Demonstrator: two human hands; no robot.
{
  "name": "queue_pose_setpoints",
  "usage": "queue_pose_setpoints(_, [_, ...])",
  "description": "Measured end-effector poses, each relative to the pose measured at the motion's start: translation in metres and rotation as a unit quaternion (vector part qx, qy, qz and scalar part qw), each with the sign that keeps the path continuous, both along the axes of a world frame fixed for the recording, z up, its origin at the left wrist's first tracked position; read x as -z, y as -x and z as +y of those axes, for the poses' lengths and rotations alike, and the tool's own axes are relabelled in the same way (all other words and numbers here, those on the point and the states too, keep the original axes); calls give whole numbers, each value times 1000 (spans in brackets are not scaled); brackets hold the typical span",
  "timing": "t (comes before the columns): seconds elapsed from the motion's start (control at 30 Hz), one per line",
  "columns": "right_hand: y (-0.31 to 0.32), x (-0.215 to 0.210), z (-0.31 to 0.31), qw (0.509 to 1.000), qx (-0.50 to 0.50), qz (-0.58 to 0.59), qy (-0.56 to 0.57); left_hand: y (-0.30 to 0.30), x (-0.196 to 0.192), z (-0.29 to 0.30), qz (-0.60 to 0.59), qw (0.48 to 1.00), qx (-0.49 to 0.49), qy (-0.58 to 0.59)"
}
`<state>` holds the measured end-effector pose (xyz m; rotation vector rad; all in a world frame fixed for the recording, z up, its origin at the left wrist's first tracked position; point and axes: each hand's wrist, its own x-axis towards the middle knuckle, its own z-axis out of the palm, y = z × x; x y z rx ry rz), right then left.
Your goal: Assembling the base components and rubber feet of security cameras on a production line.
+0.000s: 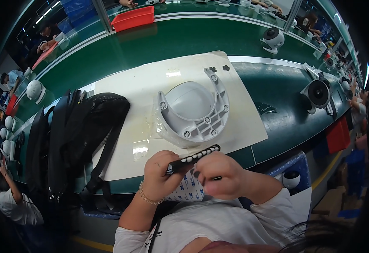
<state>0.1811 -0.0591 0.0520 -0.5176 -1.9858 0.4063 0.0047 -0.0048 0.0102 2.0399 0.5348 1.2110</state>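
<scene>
My left hand [160, 172] is closed round a sheet of adhesive pads, its folded-over edge a black strip [193, 159] with a row of white ovals. The sheet's white, blue-printed backing [188, 188] hangs below. Close against the strip, my right hand [222, 175] has its fingers pinched together; a small dark bit shows at them, but its kind is hidden. Beyond both hands a white plastic housing [190, 100] lies on the pale mat [123, 139], its ribbed, curved stand with several round holes facing up. Two small black flower-shaped pads [226, 68] lie at the mat's far edge.
A black mesh bag [93, 118] with straps covers the mat's left side. White round devices stand at the far right [272, 40], right [318, 93] and far left [35, 91] of the green bench. A red tray [133, 18] sits across it. Other people work around.
</scene>
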Motion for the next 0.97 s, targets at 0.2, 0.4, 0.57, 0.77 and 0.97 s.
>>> queue_pose_setpoints(0.2, [-43, -16, 52, 973, 133, 185, 35, 0, -3, -4, 40, 993, -37, -102])
queue_pose_setpoints(0.4, [-66, -47, 93, 947, 174, 155, 221, -10, 6, 1, 69, 977, -79, -185])
queue_pose_setpoints(0.57, [-68, -58, 91, 933, 138, 158, 293, -10, 8, 1, 82, 974, -90, -191])
queue_pose_setpoints(0.77, [-67, -61, 89, 927, 165, 131, 310, -11, 6, 0, 86, 975, -91, -183])
queue_pose_setpoints(0.97, [-60, -67, 81, 935, 278, -42, 218, -10, 5, -1, 96, 977, -83, -173])
